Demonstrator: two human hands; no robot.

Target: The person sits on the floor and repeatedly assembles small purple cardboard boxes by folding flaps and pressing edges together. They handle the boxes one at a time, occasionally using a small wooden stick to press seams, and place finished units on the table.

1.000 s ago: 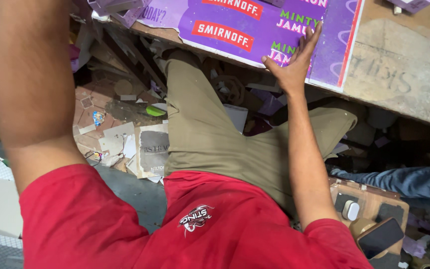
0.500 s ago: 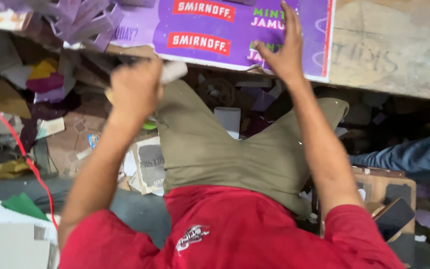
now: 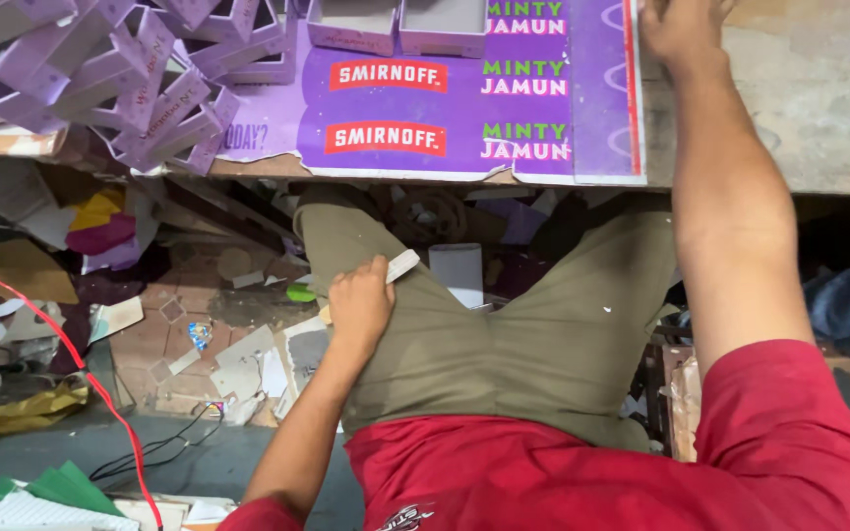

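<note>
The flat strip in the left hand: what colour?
Pale cream strip, held by the left hand; head view.

Bench: worn grey worktop [image 3: 819,98]
On it: purple printed sheet [image 3: 464,128], lying flat; purple folded boxes [image 3: 120,79] heaped left
Floor [image 3: 199,334]: card scraps

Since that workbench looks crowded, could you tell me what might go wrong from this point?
The purple printed sheet overhangs the bench's front edge, held only by the right hand at its corner; it could sag or slip off. The pile of small purple boxes leans near the bench edge and might tumble onto the littered floor. The left hand grips a thin pale strip loosely against the thigh; it may drop among the scraps.
</note>
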